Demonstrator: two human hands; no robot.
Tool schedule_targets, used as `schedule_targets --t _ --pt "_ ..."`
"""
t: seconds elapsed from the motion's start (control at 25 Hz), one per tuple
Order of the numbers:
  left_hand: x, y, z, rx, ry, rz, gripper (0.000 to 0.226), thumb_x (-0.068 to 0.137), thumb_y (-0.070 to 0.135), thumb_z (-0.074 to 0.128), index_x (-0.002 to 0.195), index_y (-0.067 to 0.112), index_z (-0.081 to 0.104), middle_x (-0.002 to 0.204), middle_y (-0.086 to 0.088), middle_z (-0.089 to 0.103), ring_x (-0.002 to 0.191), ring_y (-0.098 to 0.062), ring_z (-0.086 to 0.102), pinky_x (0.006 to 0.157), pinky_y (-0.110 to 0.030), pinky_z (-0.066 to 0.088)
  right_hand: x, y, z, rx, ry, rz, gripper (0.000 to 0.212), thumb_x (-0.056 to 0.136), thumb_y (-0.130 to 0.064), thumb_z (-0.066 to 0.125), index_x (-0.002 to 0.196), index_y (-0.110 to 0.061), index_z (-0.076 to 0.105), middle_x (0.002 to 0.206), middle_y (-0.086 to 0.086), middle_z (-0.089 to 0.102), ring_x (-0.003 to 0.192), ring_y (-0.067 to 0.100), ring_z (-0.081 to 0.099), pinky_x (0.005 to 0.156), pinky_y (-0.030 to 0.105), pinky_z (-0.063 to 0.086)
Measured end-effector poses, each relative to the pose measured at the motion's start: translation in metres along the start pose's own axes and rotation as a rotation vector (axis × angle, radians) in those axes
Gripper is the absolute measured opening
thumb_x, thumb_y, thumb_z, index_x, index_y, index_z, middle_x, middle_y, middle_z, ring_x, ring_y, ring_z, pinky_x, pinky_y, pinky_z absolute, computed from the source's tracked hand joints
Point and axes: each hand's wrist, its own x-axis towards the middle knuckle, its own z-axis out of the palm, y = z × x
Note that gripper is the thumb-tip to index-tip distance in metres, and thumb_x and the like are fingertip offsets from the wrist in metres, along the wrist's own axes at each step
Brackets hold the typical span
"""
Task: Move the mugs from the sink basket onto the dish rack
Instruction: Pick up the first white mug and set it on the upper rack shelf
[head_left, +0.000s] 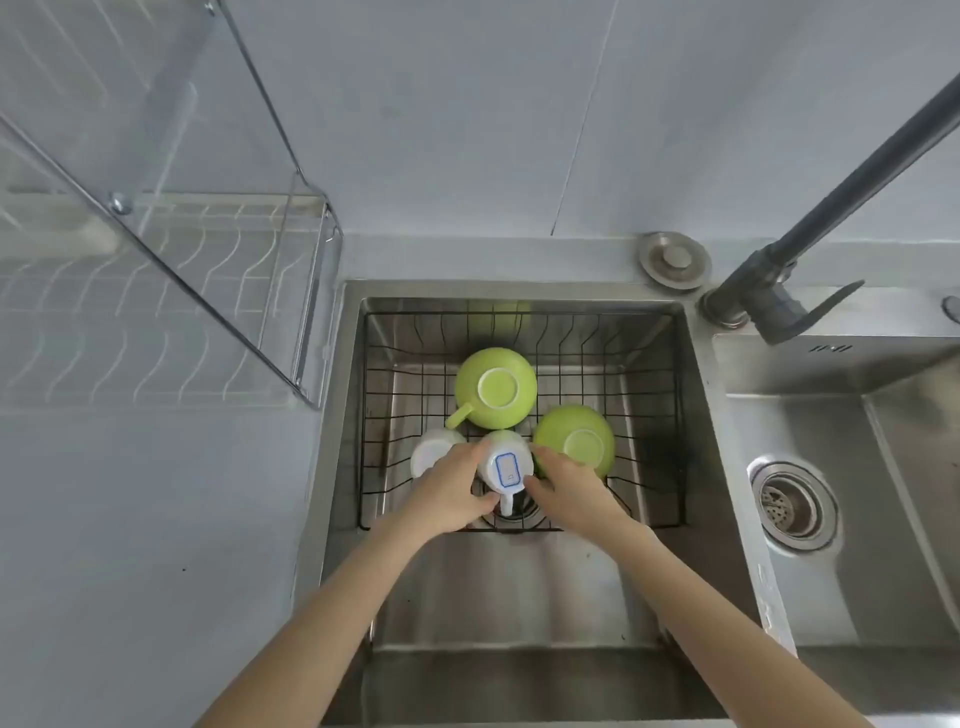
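A black wire basket (649, 374) sits in the left sink bowl. Inside it stand two green mugs upside down, one at the back (496, 387) and one to the right (574, 439). A white mug with a blue label (505, 467) is clasped between my left hand (449, 491) and my right hand (569, 493), its handle pointing toward me. Another white mug (431, 452) lies partly hidden behind my left hand. The white wire dish rack (156, 312) stands on the counter to the left, with nothing on it.
A metal frame with a slanted bar (156, 249) rises over the dish rack. A dark faucet (831, 208) stands at the right, beside a second sink bowl with a drain (792, 506). A round metal cap (674, 259) lies behind the sink.
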Motion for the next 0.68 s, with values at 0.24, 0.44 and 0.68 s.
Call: schedule_targets --t 0.24,0.44,0.68 --pt "0.018 -0.014 0.031 0.065 -0.002 -0.05 0.072 0.085 0.023 0.054 0.144 0.019 0.012 0.144 -0.008 0.03 0.109 -0.03 0.054 0.089 -0.045 0.049 0.024 0.004 0.015 0.115 -0.029 0.111 0.051 0.098 -0.024 0.037 0.147 -0.016 0.023 0.122 0.021 0.061 0.107 0.035 0.058 0.09 0.039 0.046" --pt "0.025 -0.012 0.038 0.044 0.081 -0.051 0.069 0.085 0.015 0.052 0.142 0.02 0.014 0.141 -0.008 0.032 0.106 -0.03 0.055 0.084 -0.042 0.052 0.03 0.001 0.017 0.322 -0.053 0.203 0.049 0.099 -0.026 0.032 0.147 -0.022 0.02 0.119 0.016 0.059 0.09 0.027 0.053 0.074 0.028 0.039" --pt "0.028 -0.007 0.041 0.101 0.186 -0.099 0.06 0.086 0.01 0.053 0.138 0.02 0.024 0.134 -0.006 0.038 0.095 -0.035 0.061 0.077 -0.047 0.052 0.033 0.002 0.017 0.43 -0.021 0.237 0.048 0.099 -0.026 0.034 0.146 -0.022 0.027 0.119 0.012 0.059 0.091 0.021 0.052 0.069 0.023 0.04"
